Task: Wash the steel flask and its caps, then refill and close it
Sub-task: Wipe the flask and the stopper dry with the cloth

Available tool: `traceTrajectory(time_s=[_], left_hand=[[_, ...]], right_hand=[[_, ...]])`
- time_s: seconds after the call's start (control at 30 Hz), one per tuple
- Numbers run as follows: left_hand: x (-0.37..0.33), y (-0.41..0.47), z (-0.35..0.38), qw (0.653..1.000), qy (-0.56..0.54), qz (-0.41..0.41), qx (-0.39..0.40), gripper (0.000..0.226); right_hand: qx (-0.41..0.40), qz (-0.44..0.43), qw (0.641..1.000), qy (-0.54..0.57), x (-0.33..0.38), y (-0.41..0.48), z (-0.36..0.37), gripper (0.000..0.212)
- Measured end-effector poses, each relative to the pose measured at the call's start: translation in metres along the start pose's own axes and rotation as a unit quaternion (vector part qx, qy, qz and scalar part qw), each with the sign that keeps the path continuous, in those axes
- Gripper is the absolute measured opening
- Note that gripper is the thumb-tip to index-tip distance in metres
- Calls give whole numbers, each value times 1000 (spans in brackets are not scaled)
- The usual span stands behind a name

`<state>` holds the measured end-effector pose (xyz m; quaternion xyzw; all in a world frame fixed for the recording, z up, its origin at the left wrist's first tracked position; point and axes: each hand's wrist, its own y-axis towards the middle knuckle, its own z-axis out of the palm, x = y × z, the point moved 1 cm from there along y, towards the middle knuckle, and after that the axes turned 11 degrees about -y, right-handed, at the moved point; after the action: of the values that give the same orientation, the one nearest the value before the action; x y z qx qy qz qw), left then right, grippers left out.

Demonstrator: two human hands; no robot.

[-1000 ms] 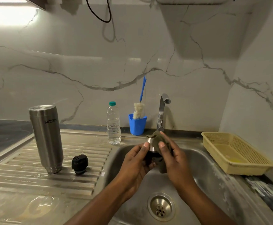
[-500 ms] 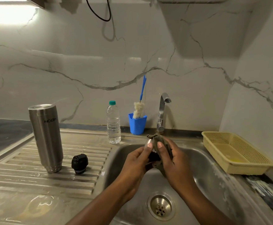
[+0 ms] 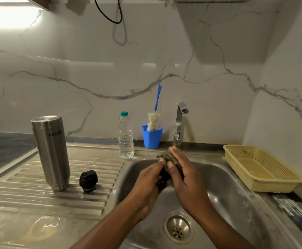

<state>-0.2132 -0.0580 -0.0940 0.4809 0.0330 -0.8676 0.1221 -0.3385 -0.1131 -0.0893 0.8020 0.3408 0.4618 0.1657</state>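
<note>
The steel flask (image 3: 52,151) stands upside down on the ribbed drainboard at the left. A black inner cap (image 3: 88,180) lies beside it on the drainboard. Over the sink basin (image 3: 223,191) my left hand (image 3: 149,180) grips the flask's outer cap (image 3: 163,175), mostly hidden between my hands. My right hand (image 3: 186,178) holds a dark green scrub pad (image 3: 168,157) wrapped around that cap, fingers curled over it.
A tap (image 3: 179,123) rises behind the basin; no water runs from it. A plastic water bottle (image 3: 125,135) and a blue cup (image 3: 152,138) with a bottle brush stand at the back. A yellow basket (image 3: 261,168) sits on the right. The drain (image 3: 178,227) lies below my hands.
The scrub pad has slid over the cap, covering the steel rim that showed earlier. Both hands turned slightly around the cap and stayed over the basin.
</note>
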Motion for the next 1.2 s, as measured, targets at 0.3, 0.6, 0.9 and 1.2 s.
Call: traceTrajectory(time_s=[0.3,0.6,0.9,1.2], left_hand=[[2,9,-1,996,-71,5,-52,42],[-1,5,-2,998,-43,-16,-43,38],[-8,12,-7,981,-150,10,-126,34],[-5,10,-5,993,-54,22,-99,34]], right_hand=[[-78,37,996,-3,6,-4,-10,16],[-1,81,993,86,2,1,-4,30],[-18,264,961,76,-14,8,-18,21],[126,163,962,178,-1,-2,-11,44]])
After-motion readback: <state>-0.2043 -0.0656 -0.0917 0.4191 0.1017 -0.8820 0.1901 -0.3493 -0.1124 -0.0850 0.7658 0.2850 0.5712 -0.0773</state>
